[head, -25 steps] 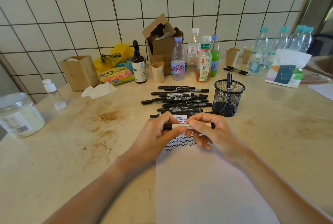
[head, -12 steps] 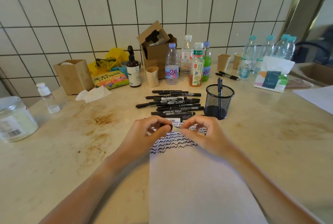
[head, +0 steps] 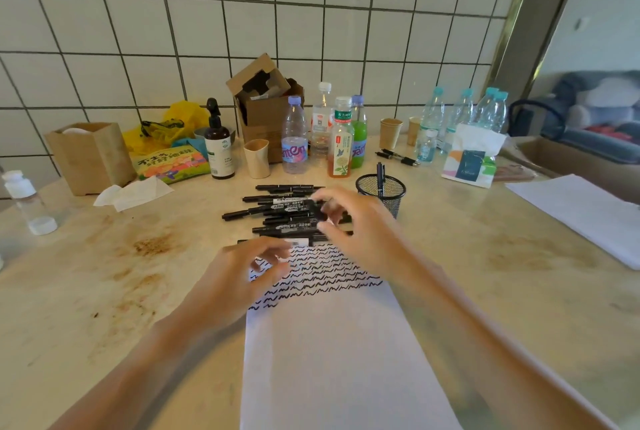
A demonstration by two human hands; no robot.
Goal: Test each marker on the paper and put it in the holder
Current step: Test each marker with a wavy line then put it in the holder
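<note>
Head view, desk with marker test in progress. Paper [head: 343, 353] laid near centre, long edge running away from the viewer; far end filled with rows of black squiggles [head: 318, 277], near part left blank for further strokes. Pile of black markers [head: 284, 211] lying just beyond the paper's far edge, within easy reach of either hand. Mesh holder [head: 381, 192] standing upright just right of the pile, one marker [head: 380, 175] already upright inside, so most of the task judged still to do. Right hand [head: 360, 225] reaching over the right end of the pile, fingers spread and partly curled, fingertips touching or nearly touching a marker; blur too heavy to tell whether anything is pinched. Left hand [head: 239, 274] resting at the paper's far left corner, fingers loosely curled over the squiggles; hold on a cap or marker not discernible. Bottles [head: 341, 139], cardboard box [head: 266, 107] and cups [head: 390, 133] ranged along the tiled wall, well clear of the work.
</note>
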